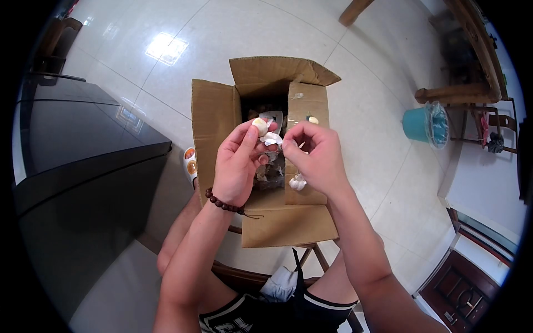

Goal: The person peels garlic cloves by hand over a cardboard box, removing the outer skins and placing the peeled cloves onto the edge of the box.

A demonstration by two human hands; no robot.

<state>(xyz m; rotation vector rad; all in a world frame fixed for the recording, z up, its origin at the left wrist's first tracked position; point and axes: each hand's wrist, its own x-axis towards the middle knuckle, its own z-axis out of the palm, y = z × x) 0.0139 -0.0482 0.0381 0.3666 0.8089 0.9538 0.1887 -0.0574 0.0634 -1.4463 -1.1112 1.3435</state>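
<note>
Over a cardboard box (216, 144), my left hand (236, 166) holds a pale garlic clove (259, 126) between thumb and fingers. White garlic skin (271, 139) hangs beside the clove, between my two hands. My right hand (317, 158) is pinched at the edge of this skin; its fingertips are partly hidden. On the box's right flap lie a garlic bulb (297, 182), just below my right hand, and a small pale clove (313, 120) above it. Inside the box are loose skins (271, 172) and dark contents I cannot make out.
A dark, glossy cabinet-like block (83, 150) stands to the left. On the tiled floor (222, 33) at the right is a teal bin (416, 124) with a plastic liner. Wooden furniture (458, 95) stands behind it. My legs are on either side of the box's near end.
</note>
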